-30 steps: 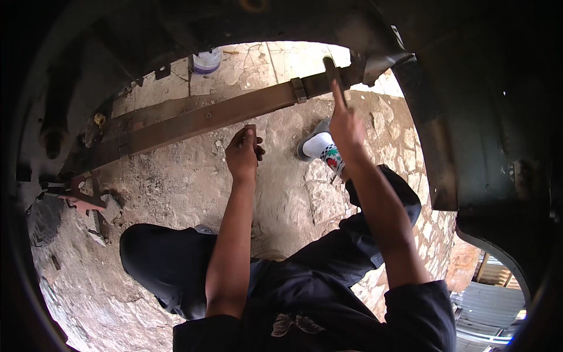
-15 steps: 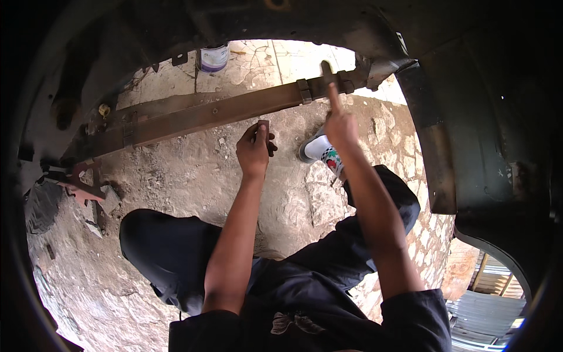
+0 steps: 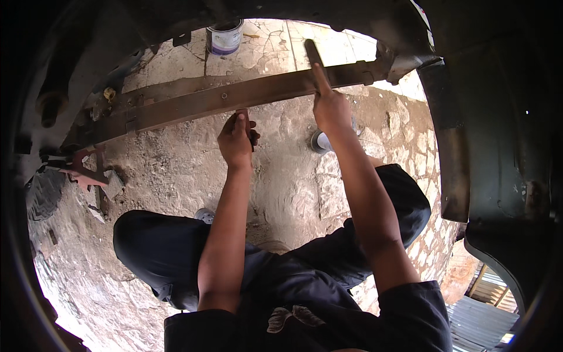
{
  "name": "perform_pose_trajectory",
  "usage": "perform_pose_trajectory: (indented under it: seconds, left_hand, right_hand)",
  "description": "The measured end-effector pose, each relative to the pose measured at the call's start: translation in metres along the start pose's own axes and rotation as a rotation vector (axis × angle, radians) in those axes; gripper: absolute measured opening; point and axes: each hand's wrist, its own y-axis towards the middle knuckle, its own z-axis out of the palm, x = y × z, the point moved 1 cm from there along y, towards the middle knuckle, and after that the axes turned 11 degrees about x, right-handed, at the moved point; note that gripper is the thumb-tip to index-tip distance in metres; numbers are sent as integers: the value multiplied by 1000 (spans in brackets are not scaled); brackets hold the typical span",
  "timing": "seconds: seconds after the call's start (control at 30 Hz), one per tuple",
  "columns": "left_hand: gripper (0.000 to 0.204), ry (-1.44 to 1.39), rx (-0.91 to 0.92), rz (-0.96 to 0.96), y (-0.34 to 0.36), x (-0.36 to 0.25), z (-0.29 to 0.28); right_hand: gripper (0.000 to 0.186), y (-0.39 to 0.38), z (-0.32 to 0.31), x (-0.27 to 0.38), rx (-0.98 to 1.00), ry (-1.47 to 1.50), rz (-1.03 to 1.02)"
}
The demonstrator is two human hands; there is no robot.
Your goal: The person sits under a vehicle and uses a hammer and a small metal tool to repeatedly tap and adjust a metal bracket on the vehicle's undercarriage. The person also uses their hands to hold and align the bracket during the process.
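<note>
A long brown metal bar (image 3: pixel 193 107) with clips round it runs across in front of me, rising to the right. My right hand (image 3: pixel 332 111) is closed on a dark flat strip (image 3: pixel 313 53), its index finger stretched along it. The strip crosses the bar's right part and its rounded tip sticks out beyond the far edge. Whether it touches the bar I cannot tell. In my left hand (image 3: pixel 236 141), a small reddish-brown flat piece (image 3: pixel 242 112) is pinched under the thumb. Its top end is close to the bar's near edge.
Dark vehicle-like bodywork (image 3: pixel 481 146) arches overhead and down the right side. A white and purple can (image 3: pixel 224 39) stands on the tiles beyond the bar. At left, a reddish metal stand (image 3: pixel 88 173) sits near a tyre (image 3: pixel 44 193). My bent knees are over rough stone ground.
My right hand has moved left along the bar with the strip. My left hand has shifted slightly left and up with its piece, nearer the bar. The whole view has tilted a little.
</note>
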Motion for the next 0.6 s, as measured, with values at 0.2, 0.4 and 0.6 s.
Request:
perform_pose_trajectory:
  seconds: [0.2,0.4,0.6]
  left_hand:
    - [36,10,42,-5,1,10,-14]
    - [38,180,119,-23,-13,10,0]
    - [41,45,68,-12,-13,9,-20]
  right_hand:
    - [82,-63,-3,30,211,-88,154]
    - [83,12,-15,4,82,-125,111]
    - [84,-27,-1,29,213,-33,126]
